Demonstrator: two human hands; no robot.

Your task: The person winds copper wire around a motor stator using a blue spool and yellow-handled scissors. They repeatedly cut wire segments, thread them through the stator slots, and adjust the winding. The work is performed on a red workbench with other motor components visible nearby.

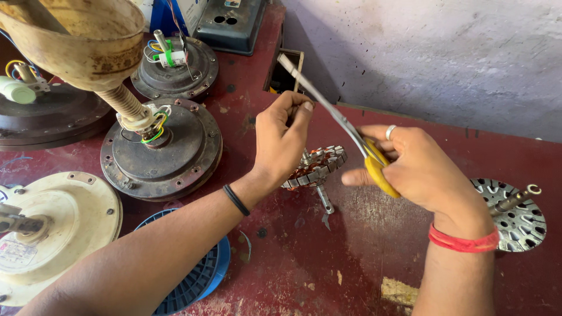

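Your right hand (410,167) grips yellow-handled scissors (342,123), blades shut and angled up-left over the counter (351,257). Your left hand's (281,137) fingers pinch closed just beside the blades, on what I cannot tell. A wound stator (313,167) lies below.
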